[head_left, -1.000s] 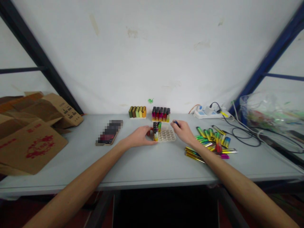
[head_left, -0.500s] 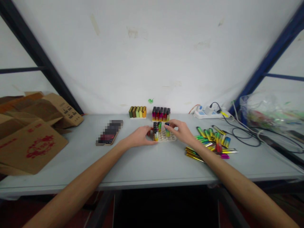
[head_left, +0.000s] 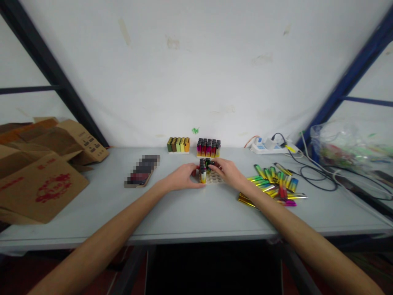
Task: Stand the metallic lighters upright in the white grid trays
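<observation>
A pale tray with round holes (head_left: pixel 215 178) lies on the grey table (head_left: pixel 190 213), with a few colourful lighters (head_left: pixel 202 169) standing at its left end. My left hand (head_left: pixel 182 177) rests against the tray's left side, fingers curled round it. My right hand (head_left: pixel 226 172) reaches over the tray and pinches a lighter (head_left: pixel 210 164) upright next to the standing ones. A heap of loose rainbow lighters (head_left: pixel 274 183) lies to the right of that hand.
Two filled lighter trays (head_left: pixel 178 144) (head_left: pixel 208 148) stand near the wall. A phone (head_left: pixel 143 170) lies at left, cardboard boxes (head_left: pixel 39 168) further left. A power strip (head_left: pixel 267 145), cables (head_left: pixel 316 176) and a plastic bag (head_left: pixel 350 143) sit at right.
My right hand has carried a lighter from the tray's right side leftward to the standing group. The left hand has stayed at the tray.
</observation>
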Tool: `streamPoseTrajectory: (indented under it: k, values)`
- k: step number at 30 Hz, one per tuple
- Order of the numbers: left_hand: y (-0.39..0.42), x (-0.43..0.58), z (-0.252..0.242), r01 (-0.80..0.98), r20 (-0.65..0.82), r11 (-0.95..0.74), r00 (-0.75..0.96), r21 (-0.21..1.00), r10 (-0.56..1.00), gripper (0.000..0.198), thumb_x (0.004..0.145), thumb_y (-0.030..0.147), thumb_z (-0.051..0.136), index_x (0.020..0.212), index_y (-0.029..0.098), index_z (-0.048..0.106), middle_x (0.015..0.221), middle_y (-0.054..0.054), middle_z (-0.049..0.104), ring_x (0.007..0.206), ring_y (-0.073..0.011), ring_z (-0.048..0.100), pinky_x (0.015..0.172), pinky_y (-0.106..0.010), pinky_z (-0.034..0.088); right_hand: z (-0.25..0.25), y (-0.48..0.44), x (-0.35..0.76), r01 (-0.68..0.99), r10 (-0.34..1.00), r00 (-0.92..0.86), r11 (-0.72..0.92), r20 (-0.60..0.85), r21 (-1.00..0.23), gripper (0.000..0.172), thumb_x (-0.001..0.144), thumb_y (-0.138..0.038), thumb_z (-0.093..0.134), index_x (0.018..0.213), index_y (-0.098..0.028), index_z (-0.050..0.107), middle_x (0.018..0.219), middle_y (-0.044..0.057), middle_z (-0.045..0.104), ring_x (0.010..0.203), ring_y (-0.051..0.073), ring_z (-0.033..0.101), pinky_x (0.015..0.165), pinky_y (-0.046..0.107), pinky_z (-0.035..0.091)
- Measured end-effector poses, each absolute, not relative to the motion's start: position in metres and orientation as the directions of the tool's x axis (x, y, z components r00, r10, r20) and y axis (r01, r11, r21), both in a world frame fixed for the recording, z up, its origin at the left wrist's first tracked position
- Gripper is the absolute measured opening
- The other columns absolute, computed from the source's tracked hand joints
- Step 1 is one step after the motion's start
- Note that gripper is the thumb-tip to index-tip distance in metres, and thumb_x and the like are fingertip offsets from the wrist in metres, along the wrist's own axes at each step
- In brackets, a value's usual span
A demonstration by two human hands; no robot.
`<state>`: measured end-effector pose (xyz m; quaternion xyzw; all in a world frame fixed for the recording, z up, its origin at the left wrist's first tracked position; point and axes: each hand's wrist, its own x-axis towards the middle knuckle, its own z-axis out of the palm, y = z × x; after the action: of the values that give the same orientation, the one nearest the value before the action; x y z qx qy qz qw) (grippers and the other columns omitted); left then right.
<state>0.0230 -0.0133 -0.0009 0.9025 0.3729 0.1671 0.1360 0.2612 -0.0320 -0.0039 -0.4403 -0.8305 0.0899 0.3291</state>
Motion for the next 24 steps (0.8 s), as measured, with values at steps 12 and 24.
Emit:
streamPoseTrajectory:
  k: [12, 24]
  values:
    - [-0.016, 0.023, 0.003, 0.625, 0.189, -0.668, 0.657, 0.404, 0.73, 0.055, 0.073, 0.063, 0.075, 0.1, 0.015, 0.068, 0.091, -0.008, 0.07, 0.08, -0.0252, 0.064, 0.073, -0.033, 0.049, 0.018, -0.041, 0.273, 0.847, 0.832, -0.384, 0.49, 0.402, -0.206, 0.039, 0.105, -0.05, 0.047, 0.102, -0.018, 0.069, 0.093, 0.012, 0.075, 0.08, 0.022, 0.068, 0.072, 0.03, 0.044]
    - [-0.014, 0.022, 0.003, 0.642, 0.168, -0.667, 0.661, 0.378, 0.731, 0.057, 0.073, 0.067, 0.073, 0.096, 0.015, 0.066, 0.086, -0.006, 0.067, 0.076, -0.024, 0.062, 0.068, -0.032, 0.045, 0.026, -0.026, 0.397, 0.952, 0.952, 0.305, -0.306, -0.031, -0.029, 0.038, 0.086, -0.042, 0.074, 0.11, -0.014, 0.075, 0.118, 0.023, 0.071, 0.108, 0.038, 0.069, 0.086, 0.049, 0.052]
